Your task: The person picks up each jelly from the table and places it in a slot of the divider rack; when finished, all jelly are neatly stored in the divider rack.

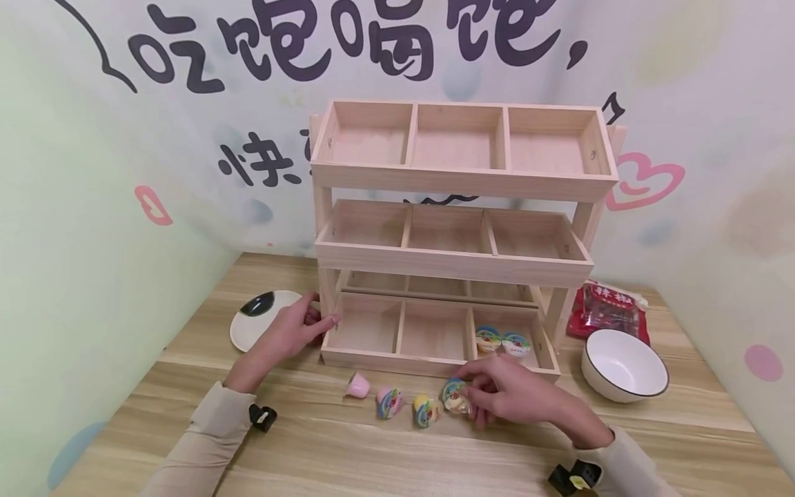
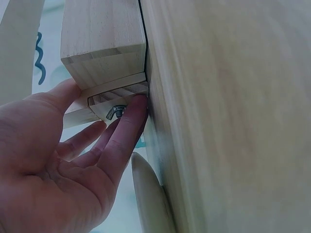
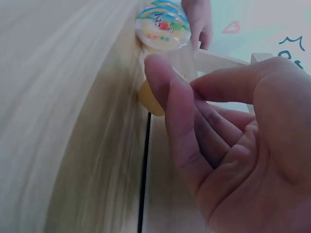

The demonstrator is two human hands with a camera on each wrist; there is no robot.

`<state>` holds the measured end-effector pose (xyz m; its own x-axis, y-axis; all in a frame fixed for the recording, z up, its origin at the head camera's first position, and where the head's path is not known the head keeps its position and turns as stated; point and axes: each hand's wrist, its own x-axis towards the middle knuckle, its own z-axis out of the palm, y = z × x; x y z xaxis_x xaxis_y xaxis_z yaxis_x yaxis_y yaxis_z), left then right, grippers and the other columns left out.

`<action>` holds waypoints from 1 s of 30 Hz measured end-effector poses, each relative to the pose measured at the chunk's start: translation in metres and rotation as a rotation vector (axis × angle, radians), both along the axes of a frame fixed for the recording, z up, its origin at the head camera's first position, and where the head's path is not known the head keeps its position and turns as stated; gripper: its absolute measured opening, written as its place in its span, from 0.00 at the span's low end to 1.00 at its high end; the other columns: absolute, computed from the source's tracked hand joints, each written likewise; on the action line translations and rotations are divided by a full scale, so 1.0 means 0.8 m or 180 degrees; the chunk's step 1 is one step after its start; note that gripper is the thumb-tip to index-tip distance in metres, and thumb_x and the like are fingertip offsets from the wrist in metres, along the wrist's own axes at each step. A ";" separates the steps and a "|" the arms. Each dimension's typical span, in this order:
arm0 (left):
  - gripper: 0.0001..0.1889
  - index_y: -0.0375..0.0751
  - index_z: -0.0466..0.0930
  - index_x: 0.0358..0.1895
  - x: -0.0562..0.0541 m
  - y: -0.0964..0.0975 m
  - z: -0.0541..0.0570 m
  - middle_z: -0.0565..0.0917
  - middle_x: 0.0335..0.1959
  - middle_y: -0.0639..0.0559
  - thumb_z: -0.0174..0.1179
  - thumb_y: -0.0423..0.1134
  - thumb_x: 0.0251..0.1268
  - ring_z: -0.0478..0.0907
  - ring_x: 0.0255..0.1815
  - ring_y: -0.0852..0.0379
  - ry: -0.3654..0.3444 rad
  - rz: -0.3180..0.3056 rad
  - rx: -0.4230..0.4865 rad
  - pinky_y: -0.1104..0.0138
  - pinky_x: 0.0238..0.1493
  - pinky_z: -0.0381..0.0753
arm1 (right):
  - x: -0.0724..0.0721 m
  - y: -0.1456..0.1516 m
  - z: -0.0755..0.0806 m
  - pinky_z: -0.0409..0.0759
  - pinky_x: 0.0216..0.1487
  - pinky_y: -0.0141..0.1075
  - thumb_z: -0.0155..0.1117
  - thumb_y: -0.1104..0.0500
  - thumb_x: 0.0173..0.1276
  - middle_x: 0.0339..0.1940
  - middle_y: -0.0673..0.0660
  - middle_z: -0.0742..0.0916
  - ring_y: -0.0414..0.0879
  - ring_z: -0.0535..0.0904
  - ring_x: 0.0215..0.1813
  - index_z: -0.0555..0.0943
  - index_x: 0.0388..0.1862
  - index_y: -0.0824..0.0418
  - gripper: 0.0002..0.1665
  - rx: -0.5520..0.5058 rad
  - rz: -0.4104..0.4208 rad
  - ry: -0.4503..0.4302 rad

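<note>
My left hand (image 1: 295,326) holds the lower left end of a three-tier wooden rack (image 1: 462,188); in the left wrist view thumb and fingers (image 2: 127,133) lie on either side of the wood, beside a wing nut (image 2: 115,111). In front of the rack, my right hand (image 1: 506,390) pinches a jelly cup (image 1: 454,395) with a printed lid. The right wrist view shows a yellow cup body (image 3: 151,99) partly hidden behind the fingertips. To its left lie a yellow jelly cup (image 1: 426,411), another with a printed lid (image 1: 389,402) and a pink one (image 1: 358,386).
Two jelly cups (image 1: 488,339) sit in the bottom tier's right compartment. A white bowl (image 1: 624,366) stands right of the rack, with red food packets (image 1: 611,309) behind it. A white plate with a dark patch (image 1: 245,331) lies by the left hand.
</note>
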<state>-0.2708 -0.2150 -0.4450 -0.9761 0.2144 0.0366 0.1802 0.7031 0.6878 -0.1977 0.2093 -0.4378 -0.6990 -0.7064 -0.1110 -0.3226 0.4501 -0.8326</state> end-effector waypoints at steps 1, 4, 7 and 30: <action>0.32 0.30 0.69 0.71 0.000 0.000 0.000 0.91 0.51 0.36 0.65 0.52 0.80 0.89 0.50 0.47 0.0004 -0.0001 0.0000 0.53 0.52 0.89 | 0.001 0.000 0.001 0.89 0.29 0.44 0.60 0.58 0.86 0.28 0.50 0.92 0.45 0.90 0.27 0.82 0.65 0.66 0.17 0.0008 -0.0003 -0.0053; 0.32 0.31 0.69 0.72 0.000 -0.001 0.000 0.91 0.50 0.36 0.65 0.52 0.80 0.89 0.50 0.47 0.0000 0.0002 -0.0006 0.54 0.52 0.89 | 0.001 0.001 0.002 0.89 0.29 0.45 0.58 0.58 0.87 0.29 0.53 0.93 0.46 0.90 0.28 0.81 0.63 0.66 0.15 0.0039 0.0012 -0.0177; 0.33 0.31 0.69 0.72 -0.001 -0.001 0.000 0.91 0.51 0.36 0.65 0.53 0.81 0.89 0.50 0.47 -0.0013 0.0002 -0.0016 0.53 0.52 0.89 | 0.003 0.001 0.002 0.89 0.29 0.44 0.56 0.58 0.88 0.30 0.53 0.93 0.47 0.90 0.28 0.79 0.60 0.65 0.13 0.0097 0.0049 -0.0232; 0.31 0.31 0.70 0.71 -0.001 -0.001 0.000 0.91 0.49 0.37 0.66 0.52 0.80 0.89 0.49 0.48 0.0045 -0.0038 0.0014 0.53 0.52 0.89 | 0.005 -0.003 0.000 0.84 0.39 0.30 0.82 0.43 0.67 0.48 0.41 0.88 0.33 0.81 0.40 0.85 0.64 0.49 0.29 0.0396 0.0307 0.0624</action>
<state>-0.2719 -0.2158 -0.4450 -0.9729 0.2257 0.0512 0.1981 0.6979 0.6882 -0.1938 0.2070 -0.4375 -0.6458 -0.7603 -0.0703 -0.5189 0.5046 -0.6900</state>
